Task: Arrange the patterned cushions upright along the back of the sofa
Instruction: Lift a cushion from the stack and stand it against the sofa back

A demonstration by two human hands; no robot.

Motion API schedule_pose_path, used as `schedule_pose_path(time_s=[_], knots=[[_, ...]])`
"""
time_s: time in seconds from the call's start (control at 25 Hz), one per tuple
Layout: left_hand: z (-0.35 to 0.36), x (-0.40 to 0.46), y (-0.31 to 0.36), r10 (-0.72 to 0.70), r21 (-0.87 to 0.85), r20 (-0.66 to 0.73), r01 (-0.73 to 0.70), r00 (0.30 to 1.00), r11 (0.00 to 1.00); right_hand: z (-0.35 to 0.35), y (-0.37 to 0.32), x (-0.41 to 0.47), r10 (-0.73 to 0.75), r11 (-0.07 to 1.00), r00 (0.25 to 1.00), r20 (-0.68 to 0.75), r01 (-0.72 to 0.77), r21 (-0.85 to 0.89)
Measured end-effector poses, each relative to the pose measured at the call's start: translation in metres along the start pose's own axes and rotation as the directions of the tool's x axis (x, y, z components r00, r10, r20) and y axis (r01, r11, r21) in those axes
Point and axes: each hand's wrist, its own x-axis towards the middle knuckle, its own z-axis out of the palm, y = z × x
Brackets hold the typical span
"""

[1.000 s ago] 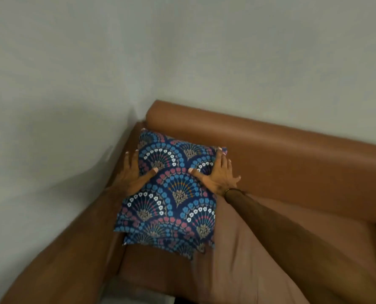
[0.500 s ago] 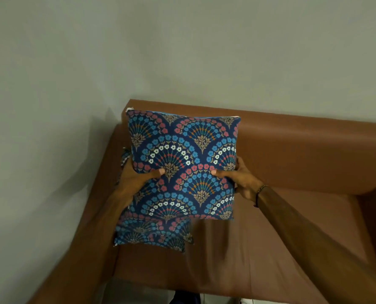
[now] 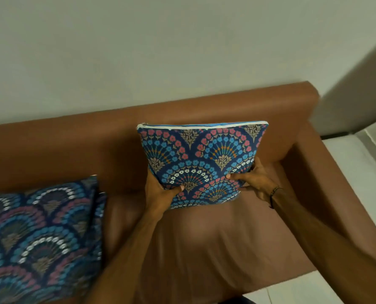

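Both hands clamped on one patterned cushion point(image 3: 201, 163), one at each lower side. Left hand point(image 3: 159, 194) gripping the lower left edge, thumb laid across the printed front, fingers hidden behind. Right hand point(image 3: 254, 182) gripping the lower right edge, thumb pressed on the front, a dark beaded bracelet point(image 3: 274, 193) at the wrist. Bare forearms reaching in from the lower part of the view.

Held upright, printed face toward the camera, white-and-blue zip edge on top. Positioned in front of the sofa backrest point(image 3: 121, 128), toward the right end, near the right armrest point(image 3: 327, 172). Bottom edge close above the brown seat point(image 3: 204, 249); contact with seat or backrest impossible to tell.

Further left, more cushions of the same print point(image 3: 40, 238), blurred, lying on the seat at the left end rather than standing, apparently stacked, well apart from the held one.

Behind the sofa, a plain pale wall point(image 3: 160, 51). Pale floor point(image 3: 358, 154) past the right armrest.
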Motion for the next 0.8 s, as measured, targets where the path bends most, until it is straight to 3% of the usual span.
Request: schedule_pose_path(time_s=[0.2, 0.44, 0.52, 0.68, 0.8], knots=[[0.185, 0.022, -0.027, -0.004, -0.032, 0.058, 0.006, 0.998, 0.999, -0.136, 0.038, 0.082, -0.071, 0.997, 0.984, -0.162, 0.073, 0.004], [0.319, 0.052, -0.055, 0.080, -0.030, 0.024, -0.080, 0.996, 0.996, -0.234, 0.064, 0.162, -0.173, 0.984, 0.965, -0.199, 0.178, 0.009], [0.344, 0.056, -0.067, 0.070, -0.023, 0.017, -0.070, 0.997, 0.997, -0.249, 0.077, 0.177, -0.193, 0.981, 0.960, -0.204, 0.196, -0.004], [0.356, 0.062, -0.082, -0.013, 0.053, 0.139, 0.006, 0.990, 0.999, -0.257, 0.111, 0.187, -0.147, 0.989, 0.964, -0.223, 0.150, -0.004], [0.335, 0.066, -0.076, -0.020, 0.177, 0.208, -0.018, 0.978, 0.984, -0.229, 0.132, 0.170, -0.020, 0.995, 0.927, -0.375, 0.055, 0.084]])
